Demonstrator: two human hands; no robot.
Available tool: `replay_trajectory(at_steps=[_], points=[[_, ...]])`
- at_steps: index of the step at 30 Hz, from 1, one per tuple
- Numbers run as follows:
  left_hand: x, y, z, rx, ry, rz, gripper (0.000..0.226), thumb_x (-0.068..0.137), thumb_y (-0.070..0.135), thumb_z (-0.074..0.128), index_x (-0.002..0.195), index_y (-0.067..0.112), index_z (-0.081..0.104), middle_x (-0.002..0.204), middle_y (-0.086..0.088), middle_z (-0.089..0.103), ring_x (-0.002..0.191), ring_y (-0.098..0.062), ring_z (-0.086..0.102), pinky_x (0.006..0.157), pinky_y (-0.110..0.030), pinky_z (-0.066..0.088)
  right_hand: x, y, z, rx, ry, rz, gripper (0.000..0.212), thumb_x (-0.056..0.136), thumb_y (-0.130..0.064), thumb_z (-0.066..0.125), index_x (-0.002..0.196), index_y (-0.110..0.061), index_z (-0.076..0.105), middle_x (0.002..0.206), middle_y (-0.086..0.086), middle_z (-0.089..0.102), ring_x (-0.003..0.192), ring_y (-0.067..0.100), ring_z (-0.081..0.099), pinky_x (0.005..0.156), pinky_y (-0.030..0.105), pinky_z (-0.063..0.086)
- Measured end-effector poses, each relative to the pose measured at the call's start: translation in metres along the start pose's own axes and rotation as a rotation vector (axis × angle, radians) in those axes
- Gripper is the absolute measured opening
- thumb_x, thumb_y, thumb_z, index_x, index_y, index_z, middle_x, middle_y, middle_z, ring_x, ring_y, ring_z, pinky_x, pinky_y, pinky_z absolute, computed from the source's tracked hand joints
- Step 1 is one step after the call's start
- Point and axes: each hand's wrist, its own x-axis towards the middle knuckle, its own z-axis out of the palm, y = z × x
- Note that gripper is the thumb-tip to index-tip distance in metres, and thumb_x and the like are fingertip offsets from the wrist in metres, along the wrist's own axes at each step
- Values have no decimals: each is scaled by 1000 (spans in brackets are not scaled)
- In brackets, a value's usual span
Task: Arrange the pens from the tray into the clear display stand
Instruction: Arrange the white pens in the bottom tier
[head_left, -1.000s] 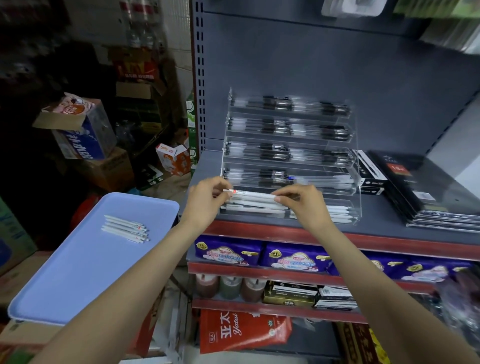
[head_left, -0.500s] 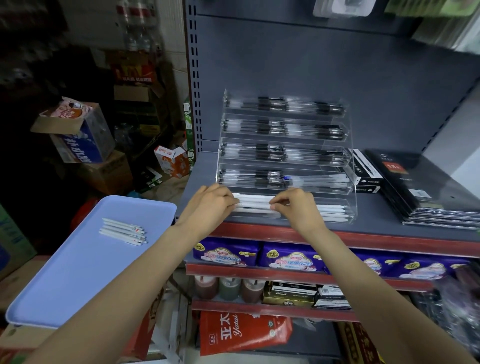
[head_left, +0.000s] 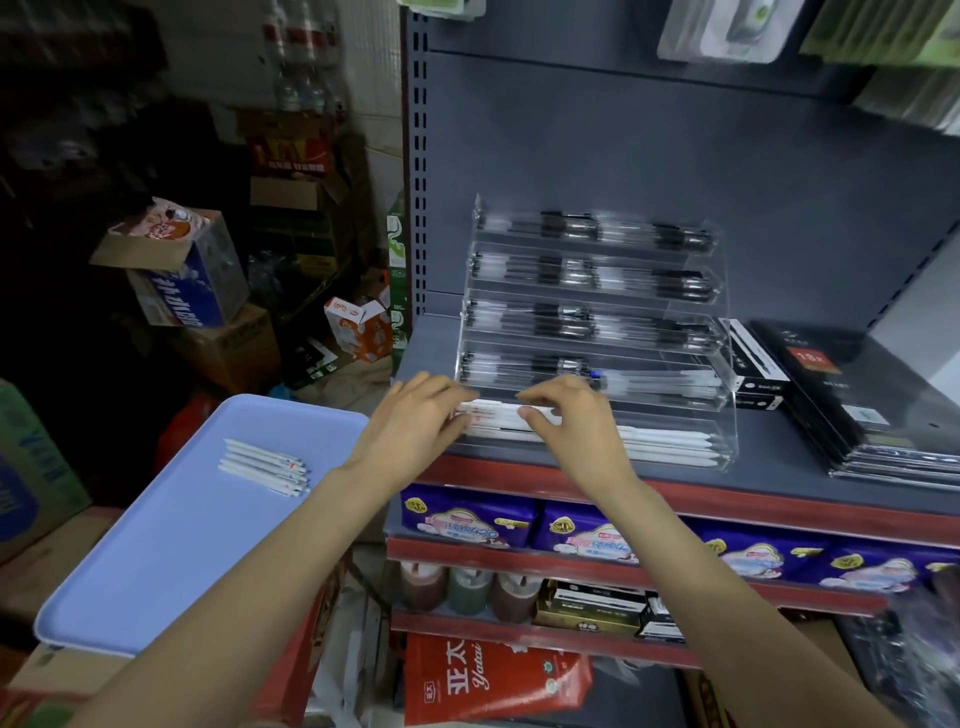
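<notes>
The clear display stand sits on the grey shelf, its upper tiers filled with black pens. White pens lie in its lowest tier. My left hand rests with nearly straight fingers on the left ends of these pens. My right hand pinches one white pen with red print between thumb and forefinger, low over that tier. Several more white pens lie in a row on the light-blue tray at the left.
Black boxes and flat black packs lie on the shelf right of the stand. The red shelf edge runs below my wrists, with purple packets underneath. Cardboard boxes pile up behind the tray.
Both hands lowered the white pen from above the bottom tier down onto the pens lying in it. The left fingers have straightened over the pen ends. The tray pens stayed put.
</notes>
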Motion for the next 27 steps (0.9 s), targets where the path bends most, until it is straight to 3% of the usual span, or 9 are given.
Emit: replay_trajectory(at_steps=[3,8,13,19,23,27], points=[[-16,-24,-16,-116,51,-182,27,90,18,60,116,13,63,108,-6,63,101,-27,58,80,-36,46,6,-39,17,98,-23,-77,20,91,-14,58,108,-12,69,101,2,62,95,15,60,90,29,48],[-64,-107,-32,-160,-51,-435,22,92,24,56,113,18,61,104,-1,63,92,-20,60,73,-34,49,20,-107,82,115,-150,-170,22,93,-13,54,111,-13,67,96,-2,57,82,9,53,76,10,37],[-124,-203,-36,-136,-156,-612,24,92,19,54,114,16,62,106,-3,64,94,-20,61,72,-27,43,37,-147,183,51,-368,-154,26,94,-12,48,116,-9,63,111,8,60,101,20,57,89,28,44],[-152,-283,-21,-89,-430,-535,37,94,13,47,131,14,51,136,-5,48,126,-23,44,103,-28,33,55,-151,283,-120,-511,83,32,96,-16,47,126,-13,54,121,9,52,113,26,51,90,42,48],[-160,-303,1,12,-648,-375,51,96,13,39,146,19,29,156,2,20,141,-17,24,112,-28,22,52,-147,322,-300,-554,169,36,94,-16,46,130,-13,48,123,12,46,116,29,47,92,41,48],[-166,-309,17,98,-672,-324,56,96,12,37,148,21,20,157,2,14,142,-18,21,113,-30,13,53,-144,338,-364,-534,186,30,93,-13,50,123,-11,47,121,12,43,113,28,46,84,42,50]])
